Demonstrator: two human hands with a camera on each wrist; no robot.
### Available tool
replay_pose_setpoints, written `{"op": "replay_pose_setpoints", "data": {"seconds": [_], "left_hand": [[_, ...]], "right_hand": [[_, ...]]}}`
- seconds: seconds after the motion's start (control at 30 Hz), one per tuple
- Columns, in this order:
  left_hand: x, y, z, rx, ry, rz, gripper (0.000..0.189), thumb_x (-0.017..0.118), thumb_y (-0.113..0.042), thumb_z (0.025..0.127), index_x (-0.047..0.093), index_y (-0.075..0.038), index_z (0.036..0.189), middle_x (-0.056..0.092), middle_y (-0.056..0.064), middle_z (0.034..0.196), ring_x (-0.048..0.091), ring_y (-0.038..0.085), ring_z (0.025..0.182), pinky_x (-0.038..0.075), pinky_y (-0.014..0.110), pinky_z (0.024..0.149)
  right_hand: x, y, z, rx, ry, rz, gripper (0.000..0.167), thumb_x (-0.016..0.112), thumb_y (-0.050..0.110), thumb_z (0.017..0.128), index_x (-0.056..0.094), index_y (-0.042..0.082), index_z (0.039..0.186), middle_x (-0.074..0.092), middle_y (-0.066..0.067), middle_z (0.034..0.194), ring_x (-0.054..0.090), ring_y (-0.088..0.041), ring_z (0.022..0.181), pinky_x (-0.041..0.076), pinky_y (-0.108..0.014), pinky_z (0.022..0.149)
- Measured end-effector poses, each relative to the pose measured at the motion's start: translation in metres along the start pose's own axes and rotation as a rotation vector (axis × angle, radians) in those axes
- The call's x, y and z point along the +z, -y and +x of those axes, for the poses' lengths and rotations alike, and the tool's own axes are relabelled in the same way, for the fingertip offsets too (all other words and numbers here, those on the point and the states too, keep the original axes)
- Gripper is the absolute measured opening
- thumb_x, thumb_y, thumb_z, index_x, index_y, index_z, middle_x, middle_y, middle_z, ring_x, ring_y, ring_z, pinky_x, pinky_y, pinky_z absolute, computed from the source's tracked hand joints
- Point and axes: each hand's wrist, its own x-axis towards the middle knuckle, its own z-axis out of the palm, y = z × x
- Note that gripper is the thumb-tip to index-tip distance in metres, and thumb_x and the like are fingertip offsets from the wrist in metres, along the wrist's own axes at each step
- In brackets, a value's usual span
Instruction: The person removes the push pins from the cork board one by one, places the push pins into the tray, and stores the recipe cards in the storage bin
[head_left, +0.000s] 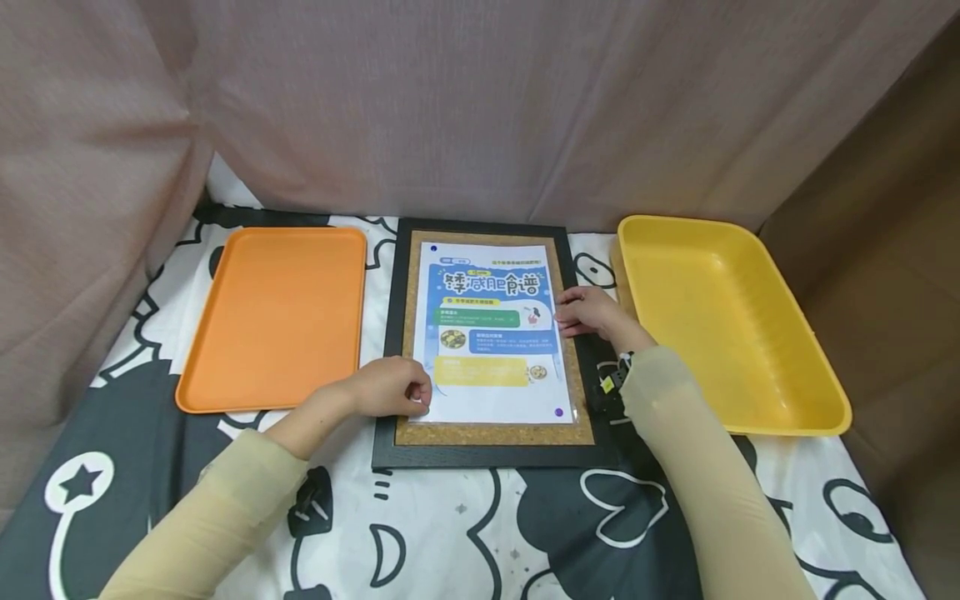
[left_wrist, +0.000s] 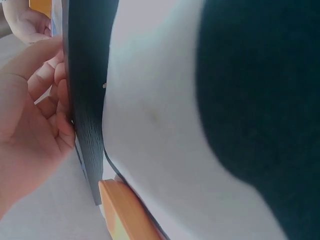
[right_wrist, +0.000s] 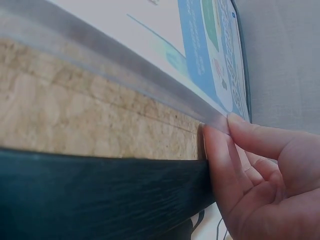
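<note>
Two hands at the edges of a laminated sheet on a framed corkboard

The laminated sheet point(head_left: 491, 333), printed in blue, green and yellow, lies on the corkboard point(head_left: 495, 434), inside its black frame point(head_left: 487, 457). A purple pushpin point(head_left: 433, 247) marks the sheet's upper-left corner, another purple pushpin point(head_left: 558, 412) its lower-right. The right hand point(head_left: 600, 317) pinches the sheet's right edge between thumb and fingers, and that edge stands off the cork. The left hand point(head_left: 390, 386) is at the lower-left corner, fingers curled; whether they grip anything cannot be told. An orange tray point(head_left: 281, 317) lies to the left of the frame, a yellow basin point(head_left: 720, 317) to the right, all on a black-and-white patterned cloth point(head_left: 442, 525). A brownish curtain point(head_left: 420, 108) hangs behind.
</note>
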Motion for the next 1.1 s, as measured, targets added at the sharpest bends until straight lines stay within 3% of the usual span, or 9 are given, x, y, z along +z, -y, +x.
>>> {"op": "replay_pose_setpoints", "data": {"seconds": [0.63,0.97,1.1], "left_hand": [[-0.006,-0.005,0.004,-0.026,0.105,-0.021,0.017,0.065,-0.016,0.086,0.061,-0.016,0.07,0.05,-0.006,0.065,0.045,0.009,0.064,0.036,0.022,0.061],[-0.019,-0.005,0.012,-0.048,0.239,-0.112,0.014,0.066,-0.014,0.085,0.063,-0.01,0.071,0.05,-0.005,0.064,0.042,0.009,0.06,0.034,0.021,0.058],[-0.021,-0.004,0.013,-0.061,0.254,-0.152,0.015,0.066,-0.015,0.085,0.062,-0.009,0.071,0.049,-0.004,0.063,0.042,0.009,0.06,0.034,0.021,0.059]], "right_hand": [[0.001,0.0,0.001,0.009,-0.005,-0.006,0.041,0.054,0.012,0.094,0.044,0.002,0.132,0.057,-0.019,0.114,0.064,-0.011,0.07,0.055,-0.025,0.071],[0.001,0.002,0.0,0.013,-0.015,-0.013,0.04,0.053,0.013,0.094,0.044,0.003,0.132,0.056,-0.018,0.114,0.063,-0.011,0.072,0.055,-0.023,0.071],[0.001,0.002,0.0,0.016,-0.015,-0.011,0.042,0.054,0.013,0.094,0.044,0.003,0.133,0.056,-0.018,0.114,0.063,-0.011,0.072,0.055,-0.023,0.071]]}}
